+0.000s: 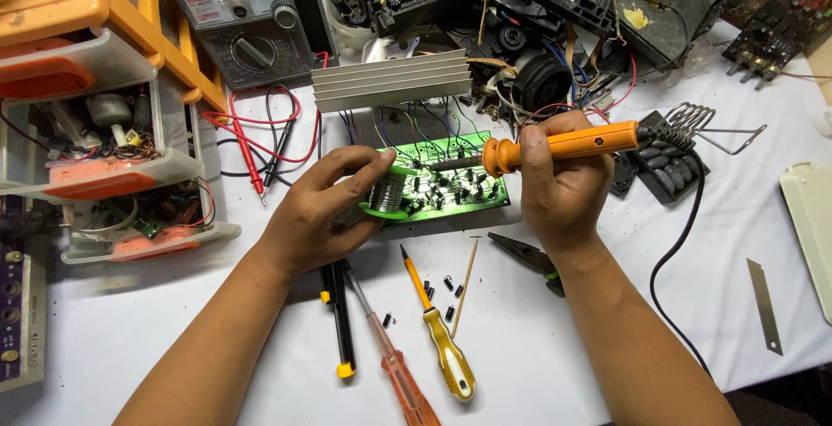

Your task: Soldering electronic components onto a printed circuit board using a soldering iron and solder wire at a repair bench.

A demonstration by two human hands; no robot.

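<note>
Your right hand [559, 185] is closed in a fist-like grip round the orange handle of a soldering iron [563, 144], tip resting over the green circuit board [451, 179] at mid-table. Your left hand [325, 205] has fingers curled, pinching a small solder spool [387, 192] at the board's left edge. Iron prob. light and stiff; keep to the handle, since the metal end is likely hot. Spool wire is soft and bends. Board is rigid but fragile w/ small parts; hold by edges.
</note>
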